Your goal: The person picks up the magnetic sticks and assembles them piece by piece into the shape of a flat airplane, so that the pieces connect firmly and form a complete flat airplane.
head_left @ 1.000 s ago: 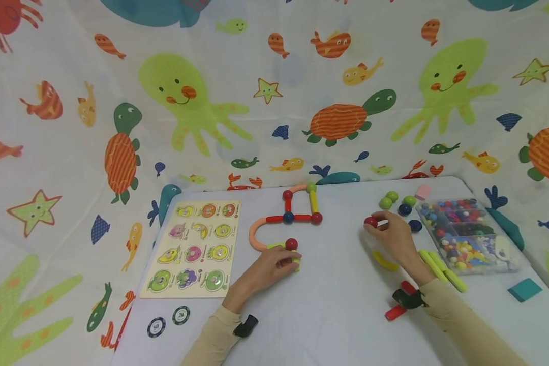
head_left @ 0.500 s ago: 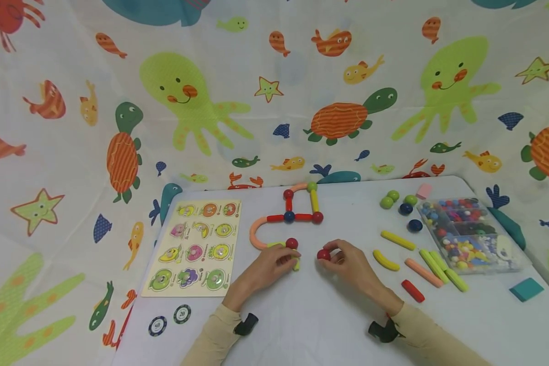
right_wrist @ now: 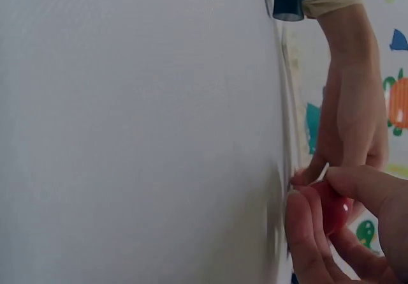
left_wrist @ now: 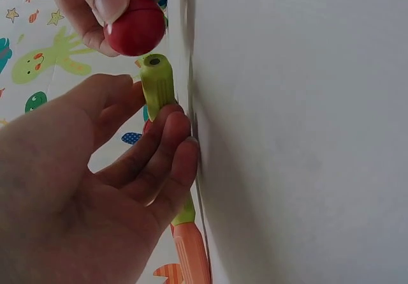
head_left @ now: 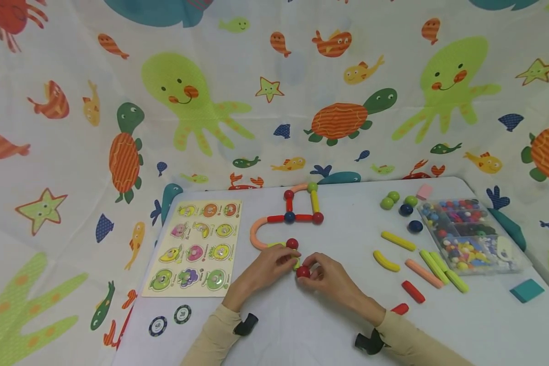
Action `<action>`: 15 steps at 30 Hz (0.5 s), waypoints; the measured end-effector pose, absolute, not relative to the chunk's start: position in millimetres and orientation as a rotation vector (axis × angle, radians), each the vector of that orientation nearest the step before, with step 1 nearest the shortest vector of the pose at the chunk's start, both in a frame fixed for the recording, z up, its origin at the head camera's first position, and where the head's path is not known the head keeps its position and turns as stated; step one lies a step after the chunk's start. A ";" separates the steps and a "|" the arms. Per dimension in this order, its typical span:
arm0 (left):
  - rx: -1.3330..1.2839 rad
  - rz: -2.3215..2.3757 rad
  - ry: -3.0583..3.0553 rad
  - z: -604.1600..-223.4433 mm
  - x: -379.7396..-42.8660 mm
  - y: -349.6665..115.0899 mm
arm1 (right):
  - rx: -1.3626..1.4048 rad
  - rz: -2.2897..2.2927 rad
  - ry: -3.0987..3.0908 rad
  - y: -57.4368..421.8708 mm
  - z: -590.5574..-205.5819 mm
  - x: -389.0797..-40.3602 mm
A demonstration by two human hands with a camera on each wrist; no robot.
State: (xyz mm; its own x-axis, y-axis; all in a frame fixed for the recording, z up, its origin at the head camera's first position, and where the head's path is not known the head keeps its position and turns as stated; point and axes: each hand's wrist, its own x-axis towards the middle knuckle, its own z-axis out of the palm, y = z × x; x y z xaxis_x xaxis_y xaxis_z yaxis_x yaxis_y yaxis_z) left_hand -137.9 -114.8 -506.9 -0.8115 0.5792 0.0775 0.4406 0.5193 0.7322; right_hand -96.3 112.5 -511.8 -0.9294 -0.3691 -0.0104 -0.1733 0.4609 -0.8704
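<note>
Head view: the left hand (head_left: 270, 267) pinches a lime-green rod (left_wrist: 159, 86) between thumb and fingers, while the right hand (head_left: 327, 277) grips a red ball (head_left: 303, 273) at the rod's near end; whether rod and ball touch, I cannot tell from here. Both are at the white table (head_left: 320, 325), near a second red ball (head_left: 292, 244). A straight yellow rod (head_left: 398, 240) lies well apart, beyond the right hand.

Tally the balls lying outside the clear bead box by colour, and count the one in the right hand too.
Red balls: 4
Green balls: 4
Dark blue balls: 3
Total: 11
</note>
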 end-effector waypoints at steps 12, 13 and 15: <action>0.887 1.169 2.586 -505.5 -137.4 -115.2 | -0.481 -1.447 2.511 100.6 -514.7 -94.9; 0.887 1.167 2.587 -505.4 -137.4 -115.4 | -0.483 -1.447 2.510 100.1 -514.7 -94.8; 0.888 1.166 2.585 -505.1 -137.5 -115.7 | -0.483 -1.442 2.512 99.5 -514.9 -94.6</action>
